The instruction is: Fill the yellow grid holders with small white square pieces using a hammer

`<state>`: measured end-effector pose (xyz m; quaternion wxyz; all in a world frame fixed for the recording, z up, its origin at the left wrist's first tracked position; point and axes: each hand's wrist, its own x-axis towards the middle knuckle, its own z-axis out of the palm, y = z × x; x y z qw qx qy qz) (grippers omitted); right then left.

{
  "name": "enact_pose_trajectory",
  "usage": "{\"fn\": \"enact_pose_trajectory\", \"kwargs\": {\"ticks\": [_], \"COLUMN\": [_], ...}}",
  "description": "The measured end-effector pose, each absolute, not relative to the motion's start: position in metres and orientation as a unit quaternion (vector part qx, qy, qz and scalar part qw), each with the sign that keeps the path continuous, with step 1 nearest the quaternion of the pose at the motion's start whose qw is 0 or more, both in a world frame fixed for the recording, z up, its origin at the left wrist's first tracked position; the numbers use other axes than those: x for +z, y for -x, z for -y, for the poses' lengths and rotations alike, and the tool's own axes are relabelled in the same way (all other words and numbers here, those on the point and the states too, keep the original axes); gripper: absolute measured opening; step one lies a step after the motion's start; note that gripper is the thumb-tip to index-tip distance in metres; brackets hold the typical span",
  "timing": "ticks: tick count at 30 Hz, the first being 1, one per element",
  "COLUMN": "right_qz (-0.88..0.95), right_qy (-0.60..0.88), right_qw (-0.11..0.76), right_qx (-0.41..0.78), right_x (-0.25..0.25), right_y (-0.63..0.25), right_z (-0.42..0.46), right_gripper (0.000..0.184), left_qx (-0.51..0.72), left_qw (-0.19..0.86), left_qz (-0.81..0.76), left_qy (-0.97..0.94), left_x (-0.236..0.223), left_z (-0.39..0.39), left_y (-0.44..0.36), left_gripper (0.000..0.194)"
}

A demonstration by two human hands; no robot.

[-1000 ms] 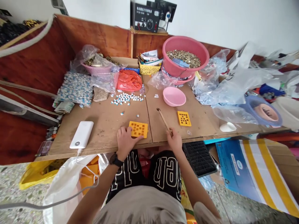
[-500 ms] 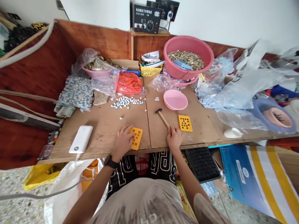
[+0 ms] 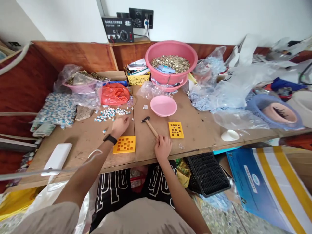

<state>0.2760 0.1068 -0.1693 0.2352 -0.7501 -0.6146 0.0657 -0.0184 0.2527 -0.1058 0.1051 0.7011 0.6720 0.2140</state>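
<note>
Two hands, head view: left hand (image 3: 120, 126) open, seemingly empty, just beside the blue-and-white pieces (image 3: 110, 113); right hand (image 3: 162, 149) clenched around a wooden-handled hammer (image 3: 149, 126).
Nearby: one yellow perforated plate (image 3: 124, 144) under the left wrist, another (image 3: 175, 130) right of the hammer.
Hard to see: pieces too small to identify; right fingers hide the handle's end.

Two yellow grid plates (image 3: 124, 144) (image 3: 175, 130), one hammer (image 3: 149, 126), two hands (image 3: 120, 126) (image 3: 162, 149).
</note>
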Motion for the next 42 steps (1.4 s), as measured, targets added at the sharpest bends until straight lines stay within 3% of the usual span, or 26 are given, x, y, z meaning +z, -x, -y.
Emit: {"fn": "enact_pose_trajectory", "kwargs": {"ticks": [5, 10, 16, 24, 31, 42], "right_qz": [0.612, 0.612, 0.617, 0.62, 0.612, 0.62], "right_qy": [0.754, 0.758, 0.757, 0.761, 0.767, 0.769], "right_qw": [0.223, 0.214, 0.212, 0.189, 0.191, 0.156], "right_qx": [0.082, 0.07, 0.041, 0.021, 0.017, 0.012], "right_x": [-0.161, -0.161, -0.171, -0.168, -0.168, -0.16], "right_y": [-0.274, -0.273, -0.273, -0.275, -0.276, -0.271], "right_z": [-0.11, -0.111, -0.111, -0.107, -0.105, -0.104], "right_gripper": [0.034, 0.032, 0.033, 0.036, 0.039, 0.039], "left_qx": [0.116, 0.094, 0.173, 0.339, 0.287, 0.209], "left_qw": [0.124, 0.088, 0.125, 0.193, 0.155, 0.097], "left_qz": [-0.633, -0.601, -0.612, -0.507, -0.523, -0.54], "left_qy": [-0.756, -0.789, -0.762, -0.768, -0.788, -0.81], "left_x": [-0.109, -0.117, -0.117, -0.126, -0.141, -0.133], "left_z": [-0.303, -0.296, -0.243, -0.14, -0.108, -0.131], "left_y": [0.012, 0.027, 0.06, 0.092, 0.095, 0.089], "left_gripper": [0.037, 0.032, 0.034, 0.037, 0.039, 0.037]}}
